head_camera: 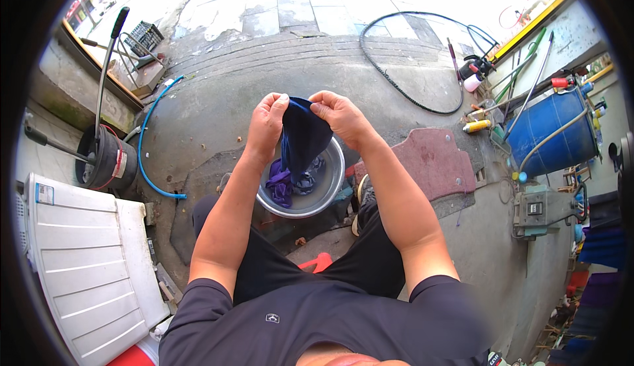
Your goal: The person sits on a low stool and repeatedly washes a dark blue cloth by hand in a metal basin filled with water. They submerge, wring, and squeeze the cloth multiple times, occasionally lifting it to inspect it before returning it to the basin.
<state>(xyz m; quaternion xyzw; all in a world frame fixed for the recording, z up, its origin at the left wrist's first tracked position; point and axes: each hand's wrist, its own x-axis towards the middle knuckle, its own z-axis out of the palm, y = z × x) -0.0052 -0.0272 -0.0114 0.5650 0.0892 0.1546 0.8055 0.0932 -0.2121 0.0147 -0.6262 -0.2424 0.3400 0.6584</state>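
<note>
A dark blue cloth [304, 135] hangs between my two hands above a round metal basin. My left hand [268, 120] pinches its upper left corner, thumb on top. The upper right edge is pinched by my right hand [342, 116]. Below, the metal basin [340, 177] stands on the ground between my feet and holds greyish water. A purple cloth [280, 182] and a dark, wet grey-blue cloth [307, 180] lie in the water. The lower end of the blue cloth reaches down over the basin, and whether it touches the water I cannot tell.
A reddish car mat [426, 163] lies right of the basin. Left are a blue hose [143, 153], a black bucket [124, 168] with handles and a white plastic lid [89, 267]. Rightward stand a blue barrel [554, 130] and a grey-green machine [537, 210]; a black hose [384, 71] loops ahead.
</note>
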